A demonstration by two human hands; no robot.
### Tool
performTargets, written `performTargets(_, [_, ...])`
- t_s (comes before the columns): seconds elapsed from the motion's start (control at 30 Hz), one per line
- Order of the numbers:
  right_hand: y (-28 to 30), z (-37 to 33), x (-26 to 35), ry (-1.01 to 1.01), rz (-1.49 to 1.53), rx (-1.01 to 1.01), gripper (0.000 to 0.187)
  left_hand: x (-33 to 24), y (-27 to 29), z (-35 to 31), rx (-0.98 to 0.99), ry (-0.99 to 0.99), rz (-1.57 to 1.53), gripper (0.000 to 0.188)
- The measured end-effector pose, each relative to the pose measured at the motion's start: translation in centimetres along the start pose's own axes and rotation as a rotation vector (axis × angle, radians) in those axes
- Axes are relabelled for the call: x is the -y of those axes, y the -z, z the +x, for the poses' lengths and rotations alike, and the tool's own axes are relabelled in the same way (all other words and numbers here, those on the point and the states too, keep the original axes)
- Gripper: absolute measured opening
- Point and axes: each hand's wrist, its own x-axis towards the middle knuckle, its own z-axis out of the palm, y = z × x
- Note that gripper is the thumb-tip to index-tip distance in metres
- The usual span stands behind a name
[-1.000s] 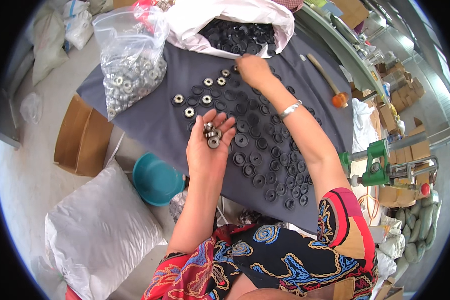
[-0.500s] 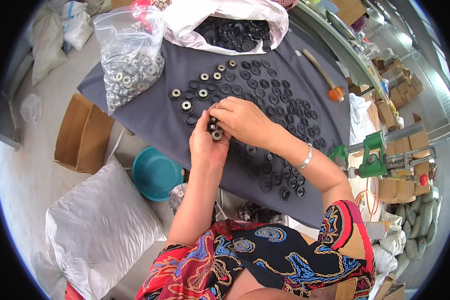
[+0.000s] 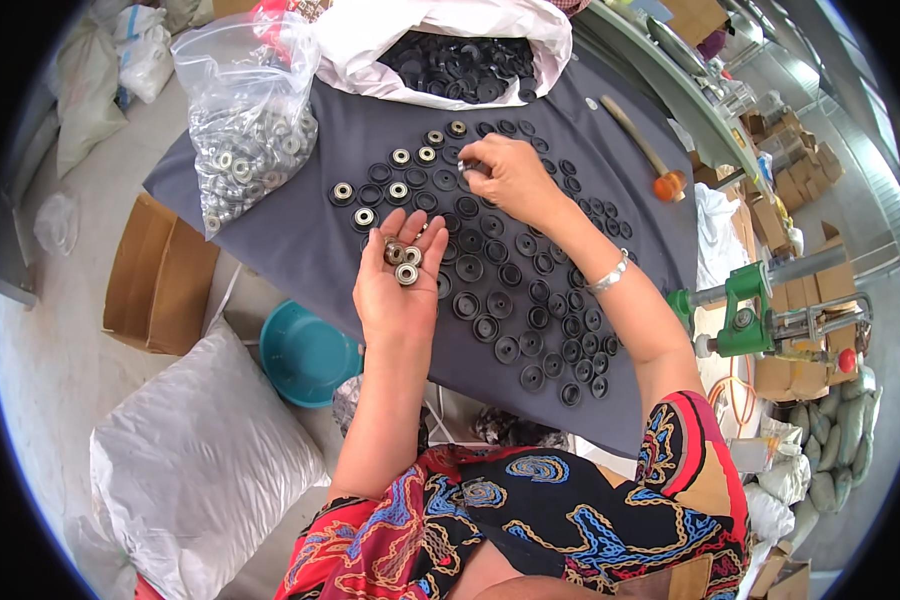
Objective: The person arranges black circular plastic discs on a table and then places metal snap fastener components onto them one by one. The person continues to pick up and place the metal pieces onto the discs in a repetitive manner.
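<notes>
The left hand (image 3: 398, 308) is palm up above the left part of the bench (image 3: 300, 230), fingers spread apart and slightly curled, with a few small metal bearings (image 3: 407, 273) resting loosely in it. The right hand (image 3: 510, 178) reaches farther out over the bench, thumb and fingers drawn together on a small metallic piece (image 3: 467, 166); it looks like another bearing, though the fingers hide too much of it to be sure. A silver bracelet (image 3: 608, 276) circles the right wrist.

Beneath and around both hands, round black discs (image 3: 468, 268) lie spread over the dark grey cloth (image 3: 610, 415) that covers the bench, running from the far middle to the near right. At the far left of this spread, seated bearings (image 3: 364, 217) sit inside several of the discs.

On the far left of the bench stands a clear plastic bag (image 3: 235, 75), its lower part filled with more bearings. Beside it, at the far edge, a white sack (image 3: 345, 65) lies open, showing a heap of black parts (image 3: 460, 65). To the far right lies a mallet (image 3: 635, 138) with a wooden handle and an orange head.

Off the right edge is a green metal fixture (image 3: 748, 312). On the floor to the left are a cardboard box (image 3: 150, 270), a teal basin (image 3: 305, 352) and, nearer, a stuffed white bag (image 3: 205, 460).
</notes>
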Motion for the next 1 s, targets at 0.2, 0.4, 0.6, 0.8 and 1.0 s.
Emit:
performTargets(0.2, [-2.6, 1.0, -1.7, 0.042, -0.163, 0.154, 0.021, -0.5, 0.3, 0.3, -0.002, -0.007, -0.004, 0.040])
performTargets(0.4, [-3.3, 1.6, -1.9, 0.105, -0.282, 0.197, 0.016, -1.1, 0.2, 0.1, -0.012, -0.020, -0.003, 0.040])
performTargets(0.6, [-3.5, 2.2, -1.6, 0.119, -0.320, 0.234, 0.011, -0.7, 0.0, 0.2, -0.011, -0.009, 0.009, 0.043])
performTargets(0.8, [-2.7, 0.7, -1.1, 0.153, -0.318, 0.089, 0.014, -0.3, 0.2, 0.3, 0.041, 0.059, 0.021, 0.046])
performTargets(1.0, [-0.7, -2.8, 7.9, 0.212, 0.065, 0.104, 0.019, 0.9, 0.7, 0.9, 0.029, 0.068, 0.018, 0.044])
